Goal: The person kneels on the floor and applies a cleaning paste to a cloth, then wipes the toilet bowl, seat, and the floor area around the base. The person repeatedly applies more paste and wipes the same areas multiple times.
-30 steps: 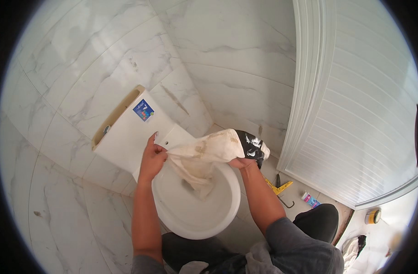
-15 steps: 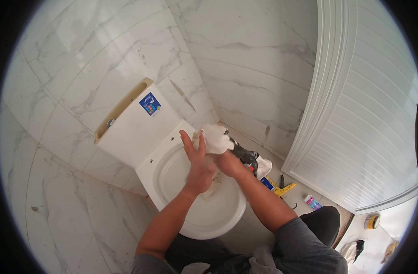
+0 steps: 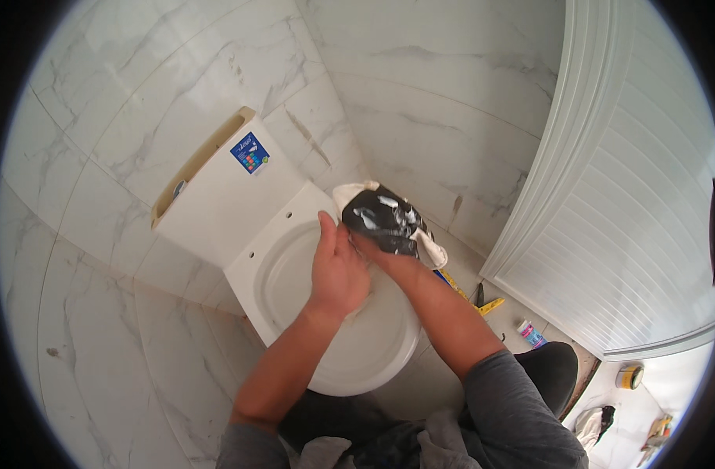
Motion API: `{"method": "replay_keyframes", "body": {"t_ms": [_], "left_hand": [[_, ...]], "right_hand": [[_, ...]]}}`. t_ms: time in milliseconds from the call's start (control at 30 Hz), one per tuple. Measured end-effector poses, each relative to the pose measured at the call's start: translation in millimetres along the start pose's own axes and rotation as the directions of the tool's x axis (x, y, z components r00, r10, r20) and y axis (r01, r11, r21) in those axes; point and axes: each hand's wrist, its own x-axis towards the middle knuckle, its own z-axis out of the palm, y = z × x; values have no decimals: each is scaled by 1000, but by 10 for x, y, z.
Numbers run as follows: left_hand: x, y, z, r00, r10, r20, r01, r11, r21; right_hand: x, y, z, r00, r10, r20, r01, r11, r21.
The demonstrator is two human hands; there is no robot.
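My right hand (image 3: 367, 244) is mostly hidden by a bunched black and white cloth (image 3: 381, 220) that it holds. White smears mark the black side of this cloth, and a pale corner hangs down over my right wrist. My left hand (image 3: 340, 272) is close against it, thumb stretched upward and apart; its fingertips are partly hidden beside the cloth. Both hands are above the bowl of a white toilet (image 3: 360, 375). Its tank (image 3: 209, 191) has no lid on and bears a blue sticker (image 3: 250, 152).
Marble-patterned tiled walls (image 3: 436, 70) meet behind the toilet. To the right is a white slatted door (image 3: 607, 219). On the floor there lie a yellow caulking gun (image 3: 492, 306) and a white, pink and blue tube (image 3: 531, 334). A yellow-banded tin (image 3: 629, 377) and a pale cloth (image 3: 589, 427) are farther right.
The cloth has turned and lifted, so its black smeared side now shows instead of the white one. My left fingers, spread apart before, have come closer together beside it.
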Motion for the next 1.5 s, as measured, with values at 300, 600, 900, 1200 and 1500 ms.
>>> {"method": "replay_keyframes", "body": {"t_ms": [300,600,900,1200,1500], "left_hand": [[78,217,-39,984,122,-128,-45,872,488],[-153,900,-255,990,-94,-105,114,971,209],[-98,346,-182,845,338,414,-481,145,865],[-25,375,-160,796,158,584,-454,-482,749],[1,300,-334,958,155,241,-234,910,344]], "right_hand": [[173,135,62,834,515,199,-537,676,505],[329,88,-390,995,-100,3,100,991,-90],[-138,-61,-190,956,268,121,-292,916,274],[-23,-28,-456,972,224,67,-227,973,44],[31,403,-132,888,439,136,-454,883,116]]}}
